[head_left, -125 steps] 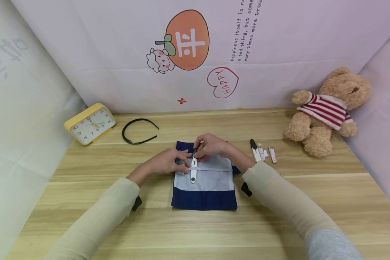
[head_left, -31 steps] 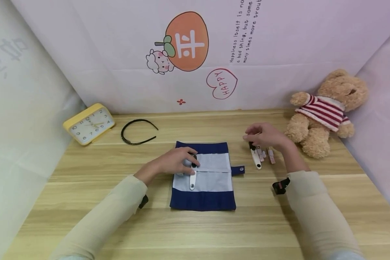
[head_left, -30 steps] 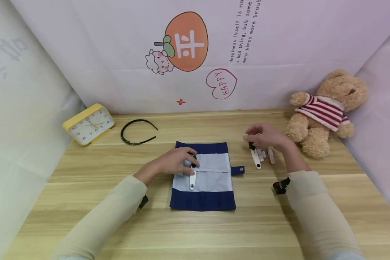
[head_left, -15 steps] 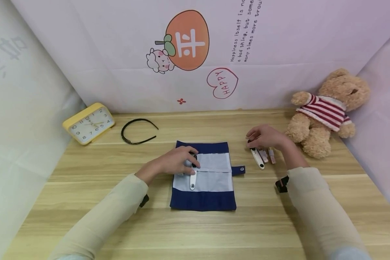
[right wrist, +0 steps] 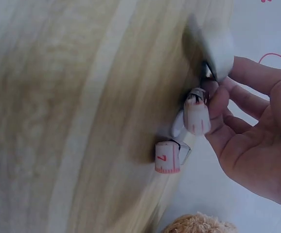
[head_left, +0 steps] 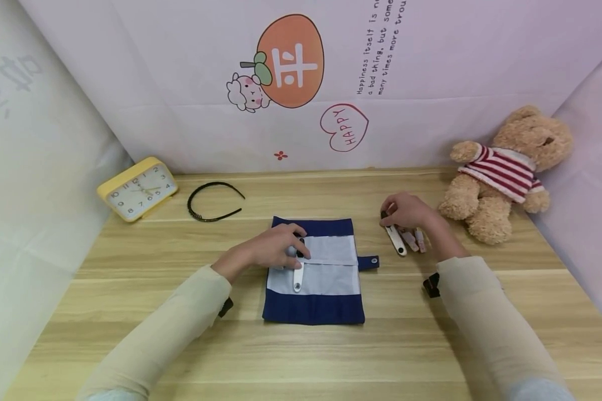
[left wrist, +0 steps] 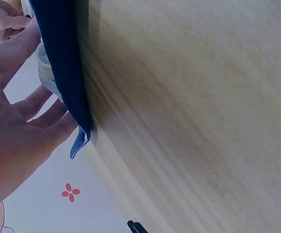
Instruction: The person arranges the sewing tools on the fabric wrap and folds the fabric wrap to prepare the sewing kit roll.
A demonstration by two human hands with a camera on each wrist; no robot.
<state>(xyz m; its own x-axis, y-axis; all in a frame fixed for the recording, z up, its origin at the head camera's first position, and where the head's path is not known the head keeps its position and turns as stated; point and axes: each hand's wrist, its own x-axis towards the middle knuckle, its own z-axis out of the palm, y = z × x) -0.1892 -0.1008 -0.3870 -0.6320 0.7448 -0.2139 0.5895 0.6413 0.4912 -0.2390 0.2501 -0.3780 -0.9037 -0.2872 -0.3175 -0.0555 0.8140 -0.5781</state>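
Observation:
A navy and pale-grey fabric pouch (head_left: 326, 306) lies unfolded on the table. White thread snips with a black cap (head_left: 298, 278) lie on its left part, the lower end tucked out from under my left hand (head_left: 268, 248). That hand rests there with relaxed, spread fingers; a white layered coil (left wrist: 45, 73) shows beneath it in the left wrist view. Right of the pouch, my right hand (head_left: 410, 214) pinches the black end of a second pair of white thread snips (head_left: 395, 239). These snips look blurred in the right wrist view.
Two small tape-measure pieces with red marks (right wrist: 167, 158) lie close to the right hand. A teddy bear (head_left: 501, 172) sits at the back right. Along the back left are a black headband (head_left: 193, 203) and a yellow clock (head_left: 139, 189). A wall sheet rises behind the table.
From the pouch, my right hand has moved to the right, then come down on the second snips and shifted them slightly. My left hand has stayed on the first snips.

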